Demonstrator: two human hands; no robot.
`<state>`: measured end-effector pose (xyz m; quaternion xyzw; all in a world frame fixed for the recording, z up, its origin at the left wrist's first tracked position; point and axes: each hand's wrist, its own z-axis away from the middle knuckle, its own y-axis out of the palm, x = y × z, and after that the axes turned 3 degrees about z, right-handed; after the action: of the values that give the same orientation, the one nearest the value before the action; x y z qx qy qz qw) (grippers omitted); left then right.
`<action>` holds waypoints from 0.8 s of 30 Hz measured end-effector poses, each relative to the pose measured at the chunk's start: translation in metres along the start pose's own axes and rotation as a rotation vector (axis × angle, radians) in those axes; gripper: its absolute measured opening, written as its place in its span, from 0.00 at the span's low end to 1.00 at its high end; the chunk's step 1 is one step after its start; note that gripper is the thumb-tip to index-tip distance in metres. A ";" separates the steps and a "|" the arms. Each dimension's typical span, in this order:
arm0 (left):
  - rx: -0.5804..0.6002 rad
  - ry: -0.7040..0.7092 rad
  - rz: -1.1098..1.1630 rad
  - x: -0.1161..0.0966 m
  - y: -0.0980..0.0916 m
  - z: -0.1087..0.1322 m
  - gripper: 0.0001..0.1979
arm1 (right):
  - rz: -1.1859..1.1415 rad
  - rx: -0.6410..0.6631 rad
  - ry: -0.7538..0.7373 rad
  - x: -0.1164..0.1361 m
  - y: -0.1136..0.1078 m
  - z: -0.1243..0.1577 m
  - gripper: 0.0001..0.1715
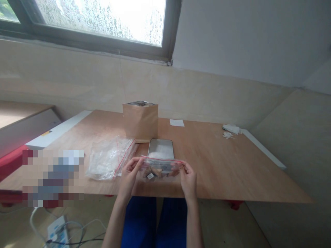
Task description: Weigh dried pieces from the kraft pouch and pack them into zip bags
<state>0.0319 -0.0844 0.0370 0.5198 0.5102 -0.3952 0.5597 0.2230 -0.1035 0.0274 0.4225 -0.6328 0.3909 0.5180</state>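
A small clear zip bag (160, 169) with a red seal strip and brownish pieces inside is held up over the near edge of the wooden table (219, 165). My left hand (130, 177) pinches its left top corner. My right hand (188, 179) pinches its right top corner. Just behind the bag lies a flat silver scale (160, 148). A brown paper pouch (140, 120) stands upright behind the scale, its top open.
A pile of empty clear zip bags (110, 157) lies to the left of my hands. A white slip of paper (177, 122) and some small white packets (231, 130) sit at the table's far side. A power strip with cables (58, 234) lies on the floor at the left.
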 end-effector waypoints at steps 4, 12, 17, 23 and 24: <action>0.027 0.000 -0.038 0.003 -0.003 0.000 0.15 | 0.032 0.030 -0.020 -0.004 -0.003 -0.001 0.23; -0.008 0.097 -0.108 0.008 -0.004 0.003 0.12 | 0.135 -0.095 -0.128 -0.015 0.006 0.002 0.23; -0.048 0.114 -0.152 0.011 -0.002 0.004 0.11 | 0.166 -0.091 -0.160 -0.019 0.007 0.003 0.22; 0.013 0.084 -0.094 0.015 -0.001 0.003 0.13 | 0.070 -0.003 -0.078 -0.017 0.003 0.000 0.21; 0.028 0.076 -0.096 0.016 -0.001 0.003 0.13 | 0.045 0.000 -0.060 -0.017 0.003 0.000 0.21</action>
<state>0.0343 -0.0857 0.0212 0.5172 0.5500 -0.4084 0.5131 0.2223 -0.1004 0.0107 0.4197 -0.6575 0.3893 0.4899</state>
